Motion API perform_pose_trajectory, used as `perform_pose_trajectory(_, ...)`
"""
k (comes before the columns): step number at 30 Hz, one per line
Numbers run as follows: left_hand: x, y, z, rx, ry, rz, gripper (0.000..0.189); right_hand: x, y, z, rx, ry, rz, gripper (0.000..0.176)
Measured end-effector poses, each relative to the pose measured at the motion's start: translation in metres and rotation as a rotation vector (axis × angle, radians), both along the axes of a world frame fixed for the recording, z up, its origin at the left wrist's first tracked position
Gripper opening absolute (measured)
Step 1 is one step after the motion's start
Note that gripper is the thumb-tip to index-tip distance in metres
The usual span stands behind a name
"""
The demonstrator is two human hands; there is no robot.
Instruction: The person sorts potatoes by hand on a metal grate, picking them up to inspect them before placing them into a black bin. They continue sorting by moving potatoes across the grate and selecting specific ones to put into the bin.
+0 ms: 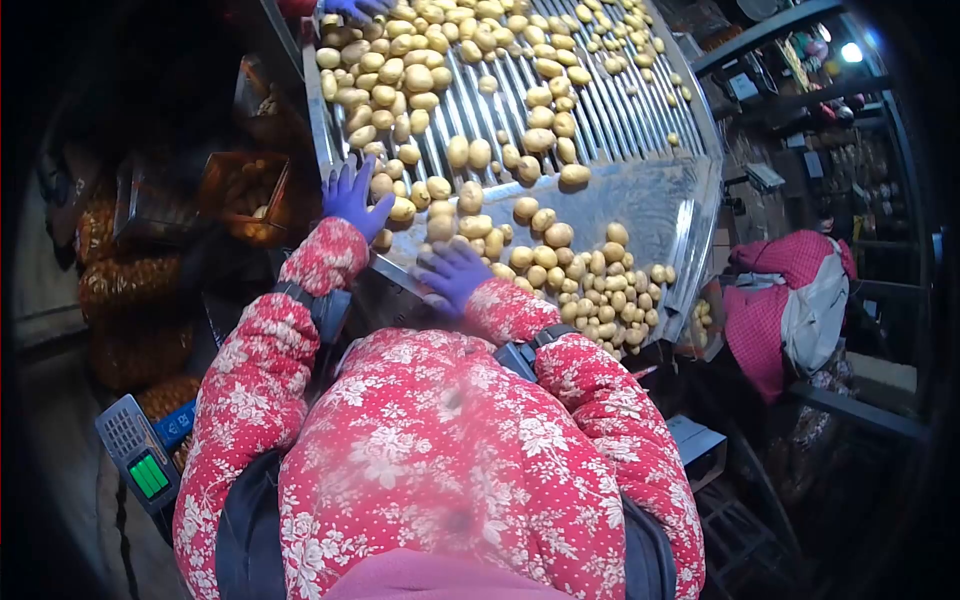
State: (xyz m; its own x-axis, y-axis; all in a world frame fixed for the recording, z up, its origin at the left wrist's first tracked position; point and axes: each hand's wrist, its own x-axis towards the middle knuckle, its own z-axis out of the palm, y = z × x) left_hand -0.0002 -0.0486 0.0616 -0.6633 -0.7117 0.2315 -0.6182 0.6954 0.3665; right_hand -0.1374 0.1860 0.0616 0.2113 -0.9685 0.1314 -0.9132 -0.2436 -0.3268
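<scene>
Potatoes (405, 75) lie in a dense heap on the left of a metal roller conveyor (590, 120). A second group of small potatoes (605, 300) is gathered at the near right of a flat metal chute (640, 195). My left hand (352, 198), in a purple glove, is open with spread fingers at the conveyor's left edge, beside several potatoes. Lower down, my right hand (455, 275), also in a purple glove, lies open near the chute's front edge, just below a few potatoes. Neither hand grips a potato.
Another person's purple-gloved hand (358, 8) is at the conveyor's top left. On the left are a crate (245, 195), filled net bags (130, 285) and a scale display (140, 455) lit green. Someone in a pink checked sleeve (755, 330) bends at the right.
</scene>
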Motion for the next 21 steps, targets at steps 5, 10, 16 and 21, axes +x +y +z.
perform_pose_trajectory(5, -0.057, 0.006, 0.009, 0.271, -0.324, 0.16, 0.076, -0.054, 0.036, 0.029, 0.047, 0.099, -0.18, 0.051)
perform_pose_trajectory(10, -0.059, 0.076, 0.032, 0.247, -0.296, -0.202, 0.072, -0.128, 0.057, 0.026, -0.106, 0.048, -0.168, 0.037)
perform_pose_trajectory(16, -0.033, 0.128, 0.013, 0.178, -0.045, -0.577, 0.062, -0.22, -0.033, 0.044, -0.3, 0.055, -0.282, 0.046)
perform_pose_trajectory(21, -0.048, 0.12, 0.05, 1.373, 0.383, -0.062, 0.046, -0.258, -0.11, 0.019, 0.182, 0.264, -0.388, 0.06)
